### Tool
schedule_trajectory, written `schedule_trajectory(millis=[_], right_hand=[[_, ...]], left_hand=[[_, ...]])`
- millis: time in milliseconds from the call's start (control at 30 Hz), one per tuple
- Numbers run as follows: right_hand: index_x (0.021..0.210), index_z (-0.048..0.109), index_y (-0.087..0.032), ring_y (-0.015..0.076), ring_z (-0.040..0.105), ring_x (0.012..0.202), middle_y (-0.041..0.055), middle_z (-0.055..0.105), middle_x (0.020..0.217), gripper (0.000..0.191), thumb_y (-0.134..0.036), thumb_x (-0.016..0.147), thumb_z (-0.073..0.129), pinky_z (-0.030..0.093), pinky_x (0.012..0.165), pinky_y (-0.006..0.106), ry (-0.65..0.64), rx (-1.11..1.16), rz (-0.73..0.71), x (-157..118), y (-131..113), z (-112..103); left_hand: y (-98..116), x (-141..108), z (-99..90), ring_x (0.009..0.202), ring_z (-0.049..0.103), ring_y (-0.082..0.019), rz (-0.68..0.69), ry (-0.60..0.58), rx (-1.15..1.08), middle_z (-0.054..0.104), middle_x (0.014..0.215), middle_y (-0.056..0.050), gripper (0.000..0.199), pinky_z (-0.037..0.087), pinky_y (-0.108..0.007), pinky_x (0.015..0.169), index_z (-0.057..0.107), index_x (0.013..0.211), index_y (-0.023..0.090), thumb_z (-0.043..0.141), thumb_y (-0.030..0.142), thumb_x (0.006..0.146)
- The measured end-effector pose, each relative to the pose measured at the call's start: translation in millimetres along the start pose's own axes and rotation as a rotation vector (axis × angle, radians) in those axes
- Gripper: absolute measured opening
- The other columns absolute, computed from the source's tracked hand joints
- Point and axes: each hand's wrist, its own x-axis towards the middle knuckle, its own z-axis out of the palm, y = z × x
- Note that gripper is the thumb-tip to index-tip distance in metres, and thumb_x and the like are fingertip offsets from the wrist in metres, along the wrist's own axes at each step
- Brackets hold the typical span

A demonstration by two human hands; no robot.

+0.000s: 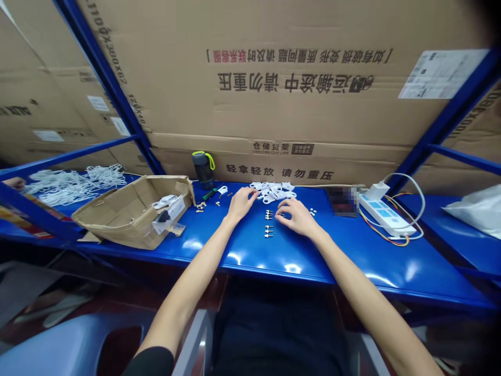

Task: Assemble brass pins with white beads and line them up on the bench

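On the blue table, my left hand (241, 202) is at the left edge of a pile of white plastic pieces (274, 191), its thumb and fingertips pinched on something too small to make out. My right hand (294, 216) is just right of a column of small metal pins with white ends (268, 230). Its fingers are curled together around a small dark item that I cannot identify. A few tiny white bits (312, 211) lie to the right of that hand. Small tan pieces (200, 207) and a green-handled tool (210, 195) lie left of my left hand.
An open cardboard box (117, 222) stands on the left, before a dark bottle (204, 171). White cords (78, 183) are heaped at far left. At right are a dark blurred object (343, 201) and a power strip (387, 215) with cables. Cardboard (274, 115) backs the table.
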Motion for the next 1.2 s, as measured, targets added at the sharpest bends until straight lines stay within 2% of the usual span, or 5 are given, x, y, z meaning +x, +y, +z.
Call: schedule_trajectory(millis=[167,333,833,1000,1200], right_hand=[[0.109,0.077,-0.021,0.0282,0.057,0.113,0.0124,0.069,0.119,0.025,-0.027,0.102,0.054,0.045,0.091,0.037,0.053,-0.269,0.328,-6,27,-15],[0.120,0.075,-0.021,0.0308,0.056,0.121,0.0142,0.069,0.124,0.028,-0.028,0.097,0.060,0.045,0.095,0.038,-0.098,-0.385,0.513,-18,49,-26],[0.114,0.078,-0.021,0.0290,0.063,0.119,0.0130,0.074,0.121,0.026,-0.026,0.097,0.060,0.046,0.093,0.037,-0.174,-0.394,0.649,-21,54,-30],[0.102,0.079,-0.020,0.0291,0.067,0.112,0.0133,0.076,0.113,0.022,-0.022,0.095,0.058,0.046,0.090,0.037,-0.174,-0.395,0.684,-21,49,-35],[0.101,0.081,-0.018,0.0296,0.070,0.108,0.0159,0.077,0.108,0.024,-0.017,0.094,0.057,0.046,0.089,0.037,-0.190,-0.401,0.706,-20,45,-38]], left_hand=[[-10,1,-1.3,0.103,0.062,-0.025,0.029,-0.121,0.082,0.073,0.108,-0.008,0.021,0.049,-0.038,0.096,0.078,0.107,0.019,0.062,0.030,0.101],[-12,0,-4.8,0.110,0.059,-0.028,0.006,-0.191,0.185,0.067,0.121,-0.010,0.024,0.047,-0.040,0.098,0.078,0.116,0.021,0.071,0.031,0.095],[-7,-3,-20.6,0.114,0.060,-0.031,-0.264,-0.212,0.396,0.068,0.119,-0.011,0.024,0.049,-0.040,0.092,0.078,0.109,0.023,0.072,0.040,0.093],[-12,-3,-18.6,0.105,0.062,-0.031,-0.241,-0.204,0.371,0.068,0.112,-0.013,0.020,0.050,-0.040,0.086,0.080,0.099,0.022,0.071,0.039,0.093],[-13,-1,-1.7,0.110,0.059,-0.031,-0.095,-0.131,0.292,0.067,0.118,-0.012,0.025,0.048,-0.040,0.092,0.078,0.111,0.022,0.064,0.038,0.099]])
